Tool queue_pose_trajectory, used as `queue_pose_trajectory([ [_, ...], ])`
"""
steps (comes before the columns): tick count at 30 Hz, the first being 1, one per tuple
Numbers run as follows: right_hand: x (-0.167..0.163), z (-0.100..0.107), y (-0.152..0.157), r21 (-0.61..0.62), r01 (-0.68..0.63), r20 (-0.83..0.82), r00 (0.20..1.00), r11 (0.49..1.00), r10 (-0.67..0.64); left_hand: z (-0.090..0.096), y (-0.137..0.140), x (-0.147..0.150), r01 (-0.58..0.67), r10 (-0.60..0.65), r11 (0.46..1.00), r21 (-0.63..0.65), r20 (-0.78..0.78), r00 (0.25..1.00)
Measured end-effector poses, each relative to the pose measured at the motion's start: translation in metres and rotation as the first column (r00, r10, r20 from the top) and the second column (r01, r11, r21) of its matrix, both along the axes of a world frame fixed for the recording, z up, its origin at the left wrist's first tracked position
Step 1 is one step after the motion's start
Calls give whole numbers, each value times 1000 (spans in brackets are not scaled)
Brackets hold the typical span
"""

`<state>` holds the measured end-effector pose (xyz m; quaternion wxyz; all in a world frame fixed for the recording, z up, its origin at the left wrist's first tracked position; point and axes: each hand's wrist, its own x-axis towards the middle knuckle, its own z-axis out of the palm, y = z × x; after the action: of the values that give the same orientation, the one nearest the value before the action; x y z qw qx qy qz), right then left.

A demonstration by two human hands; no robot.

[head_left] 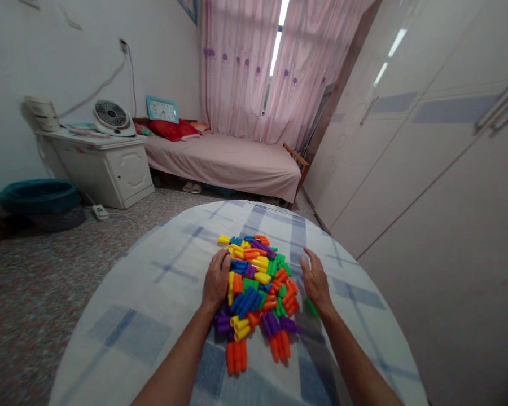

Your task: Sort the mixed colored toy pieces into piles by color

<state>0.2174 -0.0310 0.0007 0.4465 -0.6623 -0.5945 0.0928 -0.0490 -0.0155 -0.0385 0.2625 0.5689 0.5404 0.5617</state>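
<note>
A heap of plastic building blocks (250,301) in blue, yellow, orange, green and purple lies on the checked tablecloth (161,332). Against the heap's left side rests my left hand (217,280), fingers stretched forward, touching or very near the yellow and blue pieces; it grips none that I can see. To the right of the pile, with a gap between, my right hand (315,280) is held with its fingers apart and nothing in it. One green block (311,307) lies partly hidden beside the right wrist. Orange blocks (236,357) stick out at the near edge.
The round table's edge curves around the cloth. Beyond it stand a bed (228,160), a white cabinet (127,172) with a fan (113,115) on top, and a teal bin (40,197). A tall white wardrobe (432,186) runs along the right.
</note>
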Motion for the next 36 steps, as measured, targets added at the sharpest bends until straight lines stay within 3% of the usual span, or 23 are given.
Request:
queue_pose_trajectory([
  [2,15,-18,-29,-63,185,-95,977,981,-190,-2,0,-1,-5,5,1000,17,-26,1000],
  [4,15,-34,-51,-174,247,-206,937,953,-280,-4,1,-1,-13,16,999,43,-66,998],
  [6,1,-41,-64,-200,179,-320,918,963,-236,-6,1,-1,-24,31,998,64,-114,993],
  [9,-29,-36,-71,-151,-40,-470,882,988,-37,-7,1,0,-27,36,998,51,-180,983],
  [11,-44,-31,-77,-97,-50,-469,883,994,-2,-4,-2,-3,-22,26,999,26,-210,977],
  [14,-52,-35,-98,-56,38,-377,925,998,-56,2,-17,-12,-28,30,1000,13,-240,970],
  [18,-52,-57,-131,38,70,-233,971,997,-60,5,-66,-23,-54,52,999,4,-336,940],
  [21,-53,-63,-141,101,88,-187,980,991,-68,2,-117,-24,-2,28,999,50,-528,849],
  [25,-53,-62,-139,112,111,-168,982,987,-91,-6,-175,-26,103,-53,994,18,-764,643],
  [31,-54,-63,-138,85,90,-119,990,992,-80,-12,-210,-67,-88,-75,987,-137,-862,502],
  [36,-56,-58,-140,76,76,-84,994,994,-70,-13,-225,-101,-228,-40,962,-152,-901,433],
])
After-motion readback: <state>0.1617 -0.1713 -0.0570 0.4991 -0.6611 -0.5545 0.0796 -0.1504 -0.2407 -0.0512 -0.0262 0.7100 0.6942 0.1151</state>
